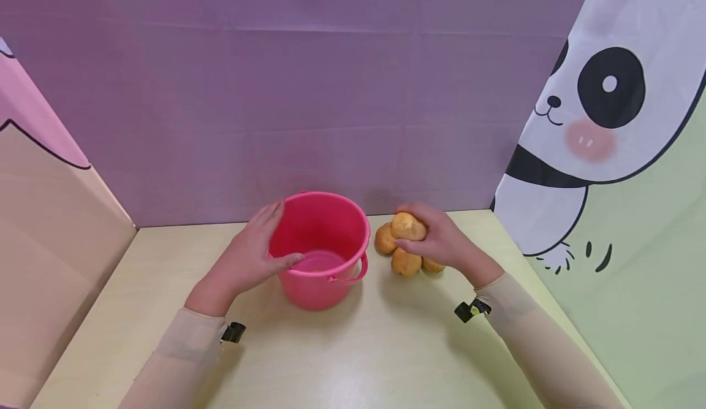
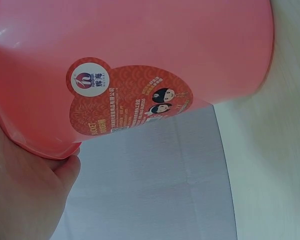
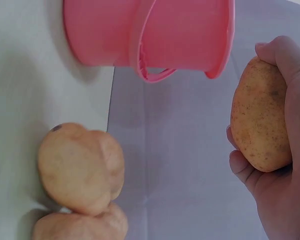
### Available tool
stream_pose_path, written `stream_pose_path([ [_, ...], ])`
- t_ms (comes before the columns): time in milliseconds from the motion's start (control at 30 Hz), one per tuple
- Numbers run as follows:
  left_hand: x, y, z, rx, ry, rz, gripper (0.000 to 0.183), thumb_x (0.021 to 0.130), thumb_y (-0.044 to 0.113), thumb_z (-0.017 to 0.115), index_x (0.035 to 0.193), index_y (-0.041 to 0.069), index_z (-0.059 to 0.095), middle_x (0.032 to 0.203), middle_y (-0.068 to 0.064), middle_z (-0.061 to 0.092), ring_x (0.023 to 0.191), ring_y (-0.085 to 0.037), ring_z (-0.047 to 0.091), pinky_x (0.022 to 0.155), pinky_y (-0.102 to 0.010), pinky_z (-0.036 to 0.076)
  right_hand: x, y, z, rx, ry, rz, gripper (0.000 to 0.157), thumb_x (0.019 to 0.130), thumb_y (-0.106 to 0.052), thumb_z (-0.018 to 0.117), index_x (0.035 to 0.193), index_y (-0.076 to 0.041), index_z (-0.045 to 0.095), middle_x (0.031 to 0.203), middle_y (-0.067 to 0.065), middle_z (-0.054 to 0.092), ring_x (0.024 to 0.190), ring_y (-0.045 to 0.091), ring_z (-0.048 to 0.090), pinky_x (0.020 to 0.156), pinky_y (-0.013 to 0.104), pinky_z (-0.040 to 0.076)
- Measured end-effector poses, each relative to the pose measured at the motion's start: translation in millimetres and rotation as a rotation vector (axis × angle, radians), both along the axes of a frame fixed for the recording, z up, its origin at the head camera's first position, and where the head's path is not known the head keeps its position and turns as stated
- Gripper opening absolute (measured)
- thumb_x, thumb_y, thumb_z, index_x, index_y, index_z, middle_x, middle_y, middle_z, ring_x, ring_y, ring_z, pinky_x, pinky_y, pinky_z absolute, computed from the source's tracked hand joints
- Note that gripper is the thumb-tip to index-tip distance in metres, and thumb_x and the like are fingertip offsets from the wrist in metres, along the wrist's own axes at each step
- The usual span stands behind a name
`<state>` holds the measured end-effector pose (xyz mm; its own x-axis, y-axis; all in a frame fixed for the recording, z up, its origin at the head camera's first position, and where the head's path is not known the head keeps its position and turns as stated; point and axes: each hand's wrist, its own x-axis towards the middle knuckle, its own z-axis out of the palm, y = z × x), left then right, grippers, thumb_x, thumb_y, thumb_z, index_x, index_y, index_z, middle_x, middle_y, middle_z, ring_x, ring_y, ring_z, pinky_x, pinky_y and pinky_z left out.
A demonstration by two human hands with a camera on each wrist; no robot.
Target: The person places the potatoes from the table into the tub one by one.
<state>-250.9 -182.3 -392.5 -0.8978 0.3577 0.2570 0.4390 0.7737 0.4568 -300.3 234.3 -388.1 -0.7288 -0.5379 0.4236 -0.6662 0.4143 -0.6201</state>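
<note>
On the worktop (image 1: 331, 363), a bucket (image 1: 317, 292) is standing left of a cluster of potatoes (image 1: 406, 263) — both before the backdrop (image 1: 331, 90). The left hand (image 1: 250, 252) is holding the bucket at its left rim; the right hand (image 1: 444, 237) is holding another potato (image 1: 407, 227) above the cluster. Side panels (image 1: 41, 231) are flanking the worktop.

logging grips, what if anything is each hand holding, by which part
Right hand: a potato, gripped around its sides. Left hand: pink bucket, by its rim.
</note>
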Motion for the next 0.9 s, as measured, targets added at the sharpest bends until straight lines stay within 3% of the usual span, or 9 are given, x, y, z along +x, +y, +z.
stream_pose_path([
  [167,2.3,2,2.6,-0.004,-0.002,0.006,0.123,0.092,0.067,0.079,0.176,0.001,0.018,0.182,-0.02,0.021,0.166,-0.046,0.02,0.107,-0.072,0.053,-3.6,-12,10.4,-0.018,-0.004,0.02,0.052,0.093,-0.018,0.091,0.14,-0.014,0.07,0.133,0.002,0.071,0.115,0.022,0.067,0.097,0.045,0.061],
  [900,13.0,8,8.8,-0.014,-0.014,0.037,0.124,0.09,0.066,0.082,0.176,0.003,0.018,0.181,-0.02,0.022,0.165,-0.047,0.022,0.103,-0.071,0.057,-21.6,-69,36.7,0.023,0.067,0.12,0.053,0.093,-0.027,0.091,0.14,-0.021,0.068,0.126,-0.006,0.068,0.106,0.017,0.066,0.085,0.036,0.064],
])
